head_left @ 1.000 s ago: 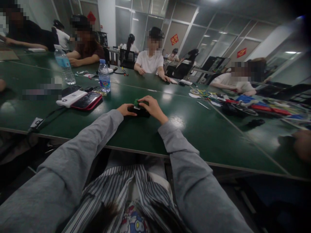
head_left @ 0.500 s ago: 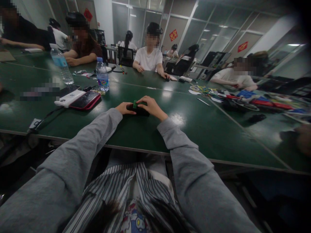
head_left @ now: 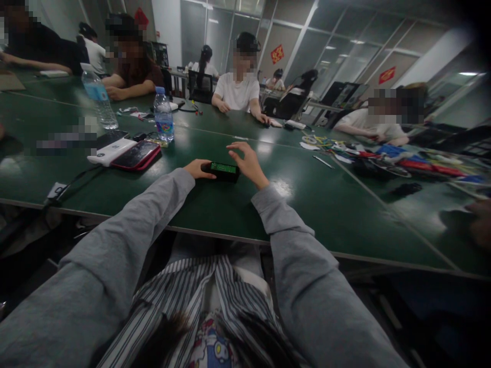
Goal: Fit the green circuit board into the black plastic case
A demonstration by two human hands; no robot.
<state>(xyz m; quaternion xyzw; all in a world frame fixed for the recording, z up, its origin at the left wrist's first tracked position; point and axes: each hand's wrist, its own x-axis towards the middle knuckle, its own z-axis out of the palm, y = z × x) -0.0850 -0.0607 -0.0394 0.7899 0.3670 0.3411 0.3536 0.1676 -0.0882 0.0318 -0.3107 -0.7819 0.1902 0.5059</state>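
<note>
A small black box with a green board on top (head_left: pixel 224 170) lies on the green table (head_left: pixel 215 204) in front of me. My left hand (head_left: pixel 197 168) holds its left end, fingers curled against it. My right hand (head_left: pixel 247 162) hovers at the box's right end, lifted off it, with fingers spread and nothing in them. Both my arms wear grey sleeves.
A red-cased phone (head_left: pixel 136 155), a white power bank (head_left: pixel 109 152) and two water bottles (head_left: pixel 164 120) stand to the left. Cables and colourful parts (head_left: pixel 383 158) lie to the right. Several people sit along the far side of the table.
My right hand has lifted off the box and spread its fingers. The green board, earlier tilted up under the fingers, now lies flat on top of the box.
</note>
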